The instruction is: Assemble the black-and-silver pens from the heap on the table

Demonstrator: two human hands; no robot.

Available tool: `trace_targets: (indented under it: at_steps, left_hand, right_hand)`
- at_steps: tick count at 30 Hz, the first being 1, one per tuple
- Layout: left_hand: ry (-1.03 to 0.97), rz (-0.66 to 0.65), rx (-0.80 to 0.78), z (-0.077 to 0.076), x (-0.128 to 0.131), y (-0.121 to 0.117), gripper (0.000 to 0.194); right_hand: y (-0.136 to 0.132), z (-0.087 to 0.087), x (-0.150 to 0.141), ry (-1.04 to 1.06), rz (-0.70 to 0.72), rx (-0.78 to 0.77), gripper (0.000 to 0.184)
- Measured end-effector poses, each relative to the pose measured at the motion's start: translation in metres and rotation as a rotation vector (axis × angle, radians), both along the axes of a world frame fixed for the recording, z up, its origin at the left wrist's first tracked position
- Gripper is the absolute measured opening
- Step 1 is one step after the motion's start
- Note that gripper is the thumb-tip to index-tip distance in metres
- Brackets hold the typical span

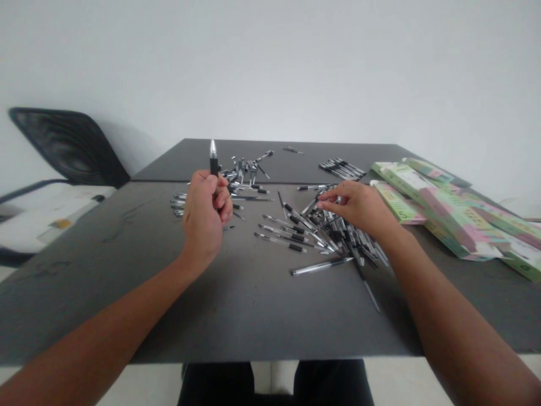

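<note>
My left hand (205, 217) is closed in a fist round a pen (213, 158) held upright, its silver tip and black grip sticking out above my fingers. My right hand (357, 206) reaches into a loose heap of clear pens with black grips (325, 234) in the middle of the dark grey table (236, 304). Its fingers are curled and pinched over the heap, touching the pens; whether one is lifted I cannot make out. A single pen (321, 266) lies apart, nearer to me.
Another scatter of pens and parts (240, 172) lies behind my left hand. A neat small row of pens (342, 167) sits at the far right. Green and pink flat boxes (448, 211) are stacked on the right. A black chair (67, 146) stands at the left.
</note>
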State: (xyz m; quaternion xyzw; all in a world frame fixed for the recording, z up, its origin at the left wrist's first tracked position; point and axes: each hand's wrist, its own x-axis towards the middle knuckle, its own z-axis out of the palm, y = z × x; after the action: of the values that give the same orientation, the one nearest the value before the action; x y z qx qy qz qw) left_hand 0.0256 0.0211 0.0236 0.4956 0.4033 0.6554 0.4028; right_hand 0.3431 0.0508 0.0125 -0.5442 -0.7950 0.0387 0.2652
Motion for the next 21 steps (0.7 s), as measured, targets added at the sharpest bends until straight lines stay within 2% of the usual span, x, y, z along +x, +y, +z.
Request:
trace_targets:
  at_steps: [4, 13, 18, 21]
  left_hand:
    - [-0.037, -0.013, -0.032, -0.001, 0.001, -0.001, 0.03]
    - [-0.081, -0.096, 0.003, -0.004, 0.003, -0.007, 0.029]
    - [-0.1, -0.117, -0.02, -0.006, 0.007, -0.013, 0.025]
    - [-0.097, -0.123, -0.024, -0.008, 0.011, -0.016, 0.019]
  right_hand:
    - [-0.001, -0.001, -0.006, 0.007, 0.077, -0.051, 0.031]
    - [-0.01, 0.021, 0.016, -0.111, 0.098, -0.271, 0.03]
    - [-0.013, 0.027, 0.03, -0.153, 0.058, -0.279, 0.026]
    - [-0.013, 0.025, 0.029, -0.116, 0.025, -0.234, 0.026]
